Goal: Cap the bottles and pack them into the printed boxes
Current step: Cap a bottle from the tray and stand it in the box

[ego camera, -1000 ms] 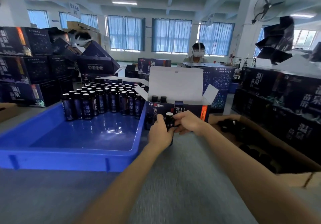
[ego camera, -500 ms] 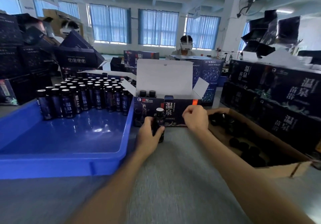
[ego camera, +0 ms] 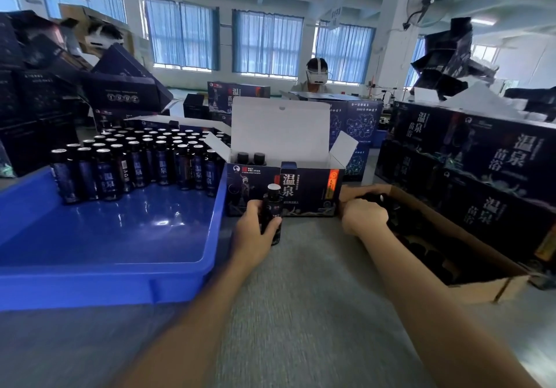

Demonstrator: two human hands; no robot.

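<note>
Takes the right hand off the bottle and away from the left hand. Carries it from the centre of the frame rightward, past the front of the printed box, to the near-left corner of the cardboard box, fingers down among the dark caps. Leaves the bottle to the left hand alone.
</note>
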